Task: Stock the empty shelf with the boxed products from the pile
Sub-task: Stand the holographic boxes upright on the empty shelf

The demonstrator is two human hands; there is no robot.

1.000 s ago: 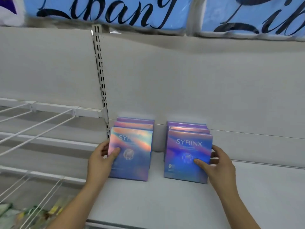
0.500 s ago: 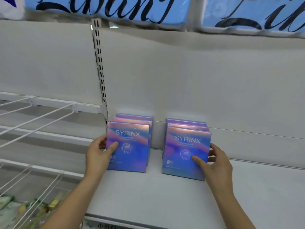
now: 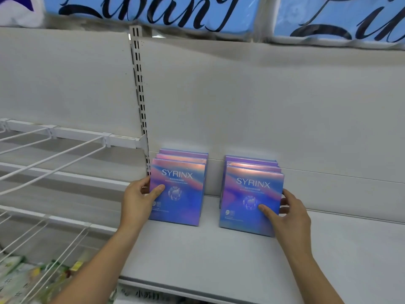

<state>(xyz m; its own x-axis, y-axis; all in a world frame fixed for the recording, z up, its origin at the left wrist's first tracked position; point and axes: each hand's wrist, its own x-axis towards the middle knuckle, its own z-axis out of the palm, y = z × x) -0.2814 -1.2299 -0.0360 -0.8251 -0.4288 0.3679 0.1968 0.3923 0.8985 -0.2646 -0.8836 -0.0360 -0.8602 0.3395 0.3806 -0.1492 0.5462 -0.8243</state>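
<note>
We hold both front boxes upright on the shelf: our left hand pinches the left stack's front box, our right hand the right one. Letting go carelessly — a box could topple forward.

Two bare forearms show in the lower part of the frame, one rising from the bottom left and one from the bottom right, both uncovered right down to the frame's edge. The left hand and the right hand are bare too, with short, plain nails on the thumbs.
</note>
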